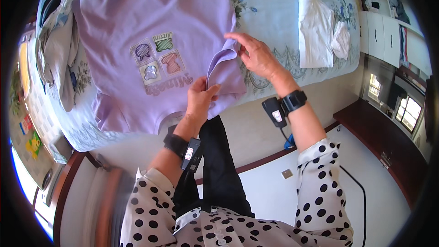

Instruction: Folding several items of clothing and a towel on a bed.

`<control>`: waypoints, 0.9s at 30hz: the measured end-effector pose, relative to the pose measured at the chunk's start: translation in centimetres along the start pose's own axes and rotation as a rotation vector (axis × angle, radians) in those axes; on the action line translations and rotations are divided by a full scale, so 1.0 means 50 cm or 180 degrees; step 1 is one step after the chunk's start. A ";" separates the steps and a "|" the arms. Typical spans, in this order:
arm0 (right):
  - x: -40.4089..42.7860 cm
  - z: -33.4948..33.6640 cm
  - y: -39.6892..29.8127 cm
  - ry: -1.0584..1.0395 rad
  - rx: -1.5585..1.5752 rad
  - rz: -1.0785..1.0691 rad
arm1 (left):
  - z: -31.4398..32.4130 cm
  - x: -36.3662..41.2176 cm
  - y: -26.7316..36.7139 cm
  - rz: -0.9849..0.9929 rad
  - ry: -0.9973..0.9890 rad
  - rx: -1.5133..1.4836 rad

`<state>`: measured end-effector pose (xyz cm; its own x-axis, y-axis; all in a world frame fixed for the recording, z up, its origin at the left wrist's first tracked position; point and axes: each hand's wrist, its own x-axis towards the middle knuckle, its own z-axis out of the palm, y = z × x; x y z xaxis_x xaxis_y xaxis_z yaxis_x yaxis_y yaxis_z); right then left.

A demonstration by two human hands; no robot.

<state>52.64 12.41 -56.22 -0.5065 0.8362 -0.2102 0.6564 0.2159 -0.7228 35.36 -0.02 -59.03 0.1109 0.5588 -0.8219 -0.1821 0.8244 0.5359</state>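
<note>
A lavender sweatshirt (pixel 113 41) with cartoon patches and lettering lies spread on the bed, its neckline towards me. My left hand (pixel 200 97) pinches the fabric near a sleeve on the right side, beside the neckline. At the garment's right edge, my right hand (pixel 257 55) touches the folded-up sleeve, index finger stretched out and thumb near the cloth; whether it grips the cloth is unclear. The sleeve's fabric curls between both hands.
The bed (pixel 274 24) has a pale blue floral cover. Folded white clothing (pixel 315 31) lies at its right, beside a small white bundle (pixel 341 40). Grey garments (pixel 56 55) lie at the left. Cabinets (pixel 387 37) stand beyond the right end.
</note>
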 end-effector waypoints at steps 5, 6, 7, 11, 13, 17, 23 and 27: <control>0.054 -0.021 0.051 -0.0698 0.0196 -0.0213 | 0.064 -0.026 -0.031 -0.0209 0.0056 -0.2589; 0.066 -0.029 0.046 -0.0913 0.0334 0.0062 | 0.071 -0.033 -0.026 -0.0201 0.0030 -0.2947; 0.076 -0.037 0.049 -0.1131 0.0444 0.0342 | 0.078 -0.029 -0.048 -0.0191 0.0059 -0.2990; 0.133 -0.060 0.067 -0.1705 0.0376 0.0933 | 0.120 0.000 -0.102 -0.0338 -0.0316 -0.3676; 0.144 -0.043 0.086 -0.1664 -0.0030 0.0611 | 0.149 0.017 -0.109 -0.0466 -0.0145 -0.3346; 0.133 -0.016 0.094 -0.1097 -0.0947 0.0002 | 0.164 0.018 -0.101 -0.0561 0.0132 -0.2906; 0.106 0.002 0.093 -0.0438 -0.1049 -0.0199 | 0.159 0.009 -0.073 0.0175 0.0660 -0.1730; 0.110 -0.001 0.089 -0.0535 -0.1097 0.0016 | 0.148 0.016 -0.052 -0.0857 0.0263 -0.2183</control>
<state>52.82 17.98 -60.58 -0.5687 0.7495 -0.3389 0.7941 0.3929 -0.4637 43.14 -1.08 -59.66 0.1689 0.3143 -0.9342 -0.7313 0.6754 0.0950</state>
